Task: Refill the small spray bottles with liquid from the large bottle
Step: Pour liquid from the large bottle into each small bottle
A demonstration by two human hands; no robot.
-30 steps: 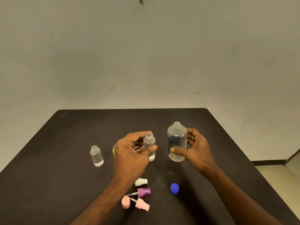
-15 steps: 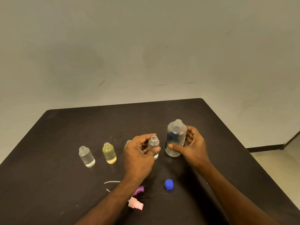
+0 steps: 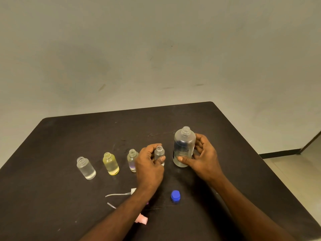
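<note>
L hand gripped small open bottle, steadying it on table; R hand clasped uncapped large bottle just beside, prob. readying pour.

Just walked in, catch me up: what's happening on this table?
A person is refilling spray bottles. The right hand holds the uncapped large bottle upright; the left hand has a grip on one small bottle. Three more open small bottles stand in a row to its left. The blue cap lies nearby. Nothing's pouring yet.
</note>
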